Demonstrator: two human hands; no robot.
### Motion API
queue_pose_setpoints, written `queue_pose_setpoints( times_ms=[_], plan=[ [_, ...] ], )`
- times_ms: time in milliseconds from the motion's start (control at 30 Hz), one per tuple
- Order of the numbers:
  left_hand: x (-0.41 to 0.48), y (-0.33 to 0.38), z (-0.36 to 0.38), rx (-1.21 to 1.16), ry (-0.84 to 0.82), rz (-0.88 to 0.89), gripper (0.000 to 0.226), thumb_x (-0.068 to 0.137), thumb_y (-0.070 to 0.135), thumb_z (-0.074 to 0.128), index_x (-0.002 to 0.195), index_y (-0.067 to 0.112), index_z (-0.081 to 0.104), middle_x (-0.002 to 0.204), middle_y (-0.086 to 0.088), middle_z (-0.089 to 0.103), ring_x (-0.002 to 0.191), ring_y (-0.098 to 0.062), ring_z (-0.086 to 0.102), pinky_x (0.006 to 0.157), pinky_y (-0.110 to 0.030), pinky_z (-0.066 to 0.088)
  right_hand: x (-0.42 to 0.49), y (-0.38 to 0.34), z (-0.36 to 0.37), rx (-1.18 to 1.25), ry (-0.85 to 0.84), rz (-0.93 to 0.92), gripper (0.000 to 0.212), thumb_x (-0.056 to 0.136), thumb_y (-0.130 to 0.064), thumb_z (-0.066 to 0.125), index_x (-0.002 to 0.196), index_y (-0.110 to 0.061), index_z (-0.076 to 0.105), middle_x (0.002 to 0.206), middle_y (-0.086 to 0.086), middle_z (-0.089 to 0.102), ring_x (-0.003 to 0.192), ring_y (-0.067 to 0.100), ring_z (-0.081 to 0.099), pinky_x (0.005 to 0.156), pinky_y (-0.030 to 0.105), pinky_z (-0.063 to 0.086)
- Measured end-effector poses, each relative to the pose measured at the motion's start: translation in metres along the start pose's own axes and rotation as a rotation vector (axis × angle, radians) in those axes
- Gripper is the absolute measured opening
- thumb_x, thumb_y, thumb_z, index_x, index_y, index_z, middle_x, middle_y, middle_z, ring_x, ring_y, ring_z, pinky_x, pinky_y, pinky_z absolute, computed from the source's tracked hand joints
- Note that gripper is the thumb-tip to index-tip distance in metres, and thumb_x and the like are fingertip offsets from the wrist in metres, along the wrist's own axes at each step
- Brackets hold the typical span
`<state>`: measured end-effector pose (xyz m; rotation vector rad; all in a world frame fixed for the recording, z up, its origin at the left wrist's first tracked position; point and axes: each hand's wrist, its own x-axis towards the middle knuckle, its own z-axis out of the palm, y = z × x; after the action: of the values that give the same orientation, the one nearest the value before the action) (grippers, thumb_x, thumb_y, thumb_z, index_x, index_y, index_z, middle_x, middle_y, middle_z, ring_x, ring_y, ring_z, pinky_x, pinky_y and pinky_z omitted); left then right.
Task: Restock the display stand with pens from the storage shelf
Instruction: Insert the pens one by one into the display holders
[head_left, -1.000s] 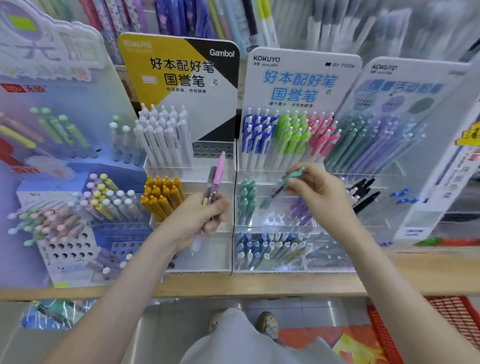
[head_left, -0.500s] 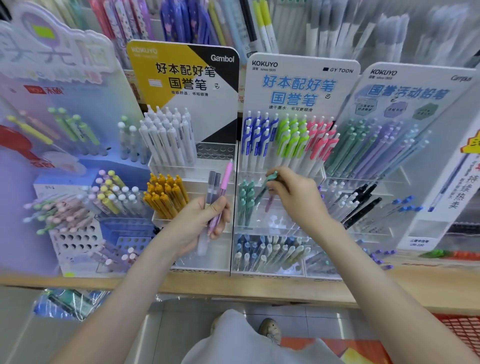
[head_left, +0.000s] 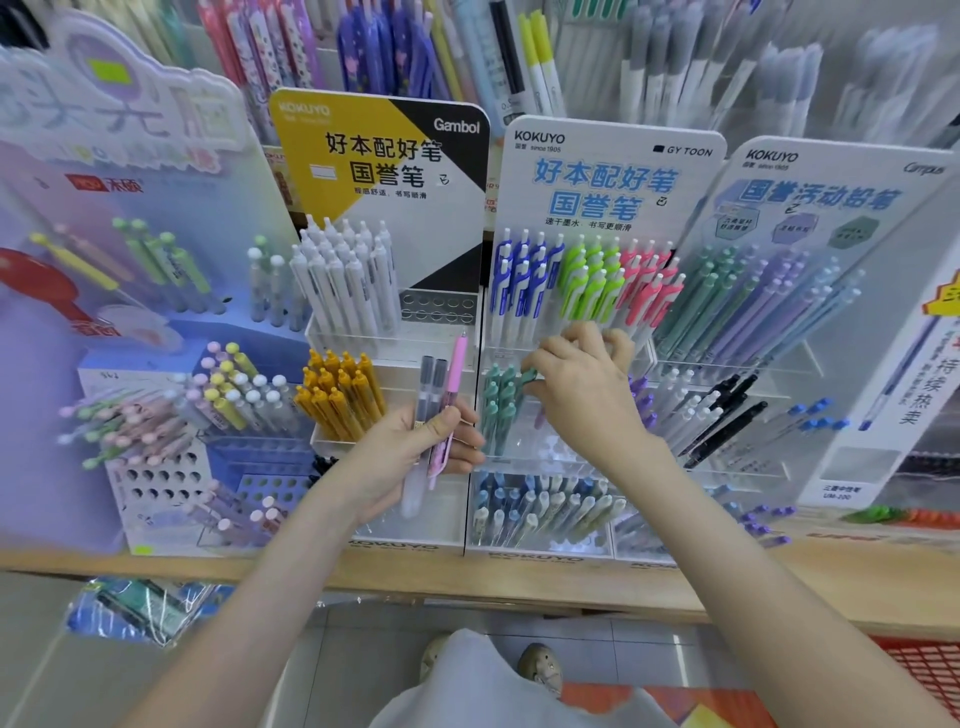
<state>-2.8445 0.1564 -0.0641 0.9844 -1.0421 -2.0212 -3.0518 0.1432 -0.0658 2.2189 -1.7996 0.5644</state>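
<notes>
The left hand (head_left: 415, 457) was held in front of the yellow-and-black Gambol stand (head_left: 384, 156), its fingers curled around a bundle of three pens. The pink pen (head_left: 451, 395) and the two grey-capped pens (head_left: 432, 387) stood nearly upright. Their long axes ran from the palm up toward the stand, with the tops leaning slightly right and the pink clicker end highest.

The right hand (head_left: 587, 395) reached into the middle tier of the white display stand (head_left: 613, 156), thumb and forefinger pinching a teal pen (head_left: 530, 375). Only its short upper end showed, poking out to the left of the fingers, so its full axis could not be told. It sat just beside the teal row (head_left: 496, 405) already slotted upright there. Both stands stood on the wooden table (head_left: 363, 574).
</notes>
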Motion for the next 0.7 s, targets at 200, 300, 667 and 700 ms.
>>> queue_pose_setpoints(
  times_ms=[200, 300, 667, 700],
  plan=[
    [0.0, -0.002, 0.003, -0.018, -0.007, -0.023, 0.022, 0.082, 0.019, 0.054, 0.095, 0.002, 0.06, 0.074, -0.011, 0.07, 0.07, -0.022, 0.07, 0.064, -0.028, 0.058, 0.004, 0.001, 0.012, 0.009, -0.055, 0.008, 0.032, 0.051, -0.014, 0.09, 0.075, -0.011, 0.069, 0.068, -0.004, 0.064, 0.092, 0.021, 0.044, 0.089, 0.038, 0.021],
    [0.001, -0.002, 0.005, -0.002, -0.023, -0.032, 0.024, 0.082, 0.021, 0.054, 0.095, 0.002, 0.06, 0.075, -0.011, 0.07, 0.072, -0.023, 0.07, 0.066, -0.028, 0.059, -0.003, 0.001, 0.008, 0.063, -0.001, -0.007, 0.041, 0.058, -0.015, 0.087, 0.094, -0.012, 0.069, 0.084, -0.002, 0.066, 0.099, 0.019, 0.039, 0.086, 0.036, 0.022],
    [0.007, 0.004, 0.038, 0.145, -0.285, -0.126, 0.027, 0.085, 0.023, 0.052, 0.1, 0.002, 0.061, 0.085, -0.013, 0.073, 0.083, -0.024, 0.072, 0.074, -0.028, 0.058, -0.023, -0.017, -0.057, 1.246, -0.379, 0.492, 0.011, 0.095, -0.013, 0.054, 0.096, -0.009, 0.064, 0.086, -0.004, 0.069, 0.087, 0.01, 0.064, 0.087, 0.027, 0.05],
    [0.008, 0.005, 0.04, 0.15, -0.272, -0.131, 0.028, 0.085, 0.023, 0.053, 0.102, 0.003, 0.062, 0.088, -0.014, 0.073, 0.085, -0.024, 0.072, 0.075, -0.028, 0.058, -0.025, -0.014, -0.058, 1.336, -0.303, 0.566, 0.012, 0.096, -0.013, 0.05, 0.097, -0.007, 0.061, 0.086, 0.0, 0.07, 0.088, 0.015, 0.067, 0.087, 0.03, 0.052]
  ],
)
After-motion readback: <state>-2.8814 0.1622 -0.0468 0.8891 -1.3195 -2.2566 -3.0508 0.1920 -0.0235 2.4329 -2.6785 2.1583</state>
